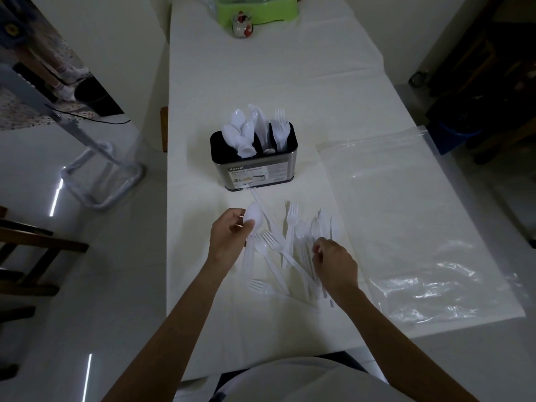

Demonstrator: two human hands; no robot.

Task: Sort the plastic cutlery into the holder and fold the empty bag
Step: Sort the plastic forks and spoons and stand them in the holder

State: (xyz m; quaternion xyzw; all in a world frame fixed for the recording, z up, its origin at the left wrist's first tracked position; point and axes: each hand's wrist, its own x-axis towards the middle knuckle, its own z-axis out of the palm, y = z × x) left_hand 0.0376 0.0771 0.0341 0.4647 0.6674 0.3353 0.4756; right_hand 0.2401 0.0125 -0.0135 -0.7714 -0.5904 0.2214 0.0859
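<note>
Left hand [229,236] grips a spoon [253,218] just in front of the holder [255,169]. Right hand [333,264] curled over loose cutlery [285,250] in front of holder, grasp cannot be told. Bag [412,227] flat, right of holder.

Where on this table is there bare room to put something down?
Widest bare stretch: the table between the jar and the holder. A narrower strip runs along the left edge beside the left hand. Crowded: the cutlery pile in front of the holder, and the bag covers the right side.
</note>
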